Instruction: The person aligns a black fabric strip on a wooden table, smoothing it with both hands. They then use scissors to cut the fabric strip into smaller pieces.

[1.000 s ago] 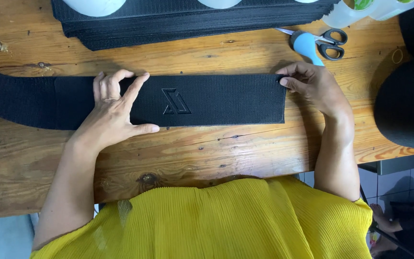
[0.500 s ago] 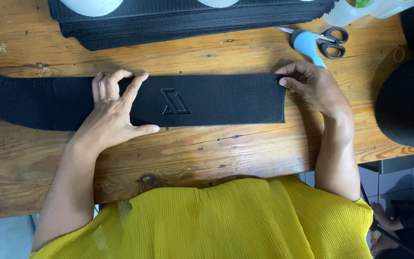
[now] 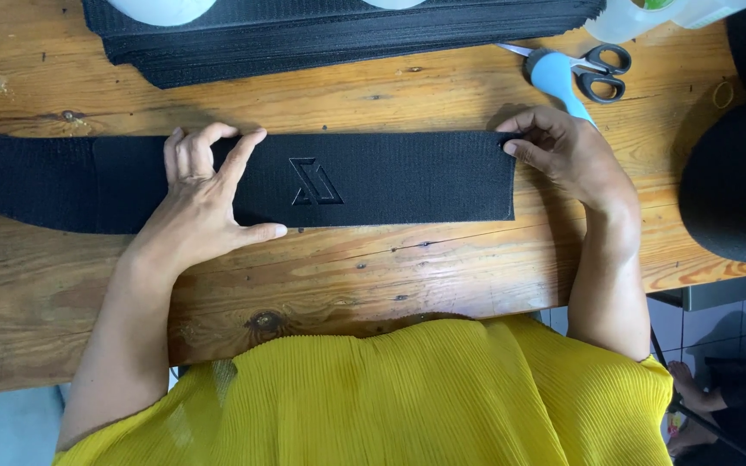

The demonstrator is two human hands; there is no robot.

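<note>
The left hand has its fingers spread flat, pinning the black band to the wooden tabletop. The right hand pinches the band's end, seemingly keeping it taut. Scissors lie just beyond.

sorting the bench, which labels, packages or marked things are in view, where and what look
Embossed emblem: mid black strap, angular, black on black.
Clear plastic bottle: top right corner by the scissors, green patch, only partly in frame.
No signs or screens.
</note>
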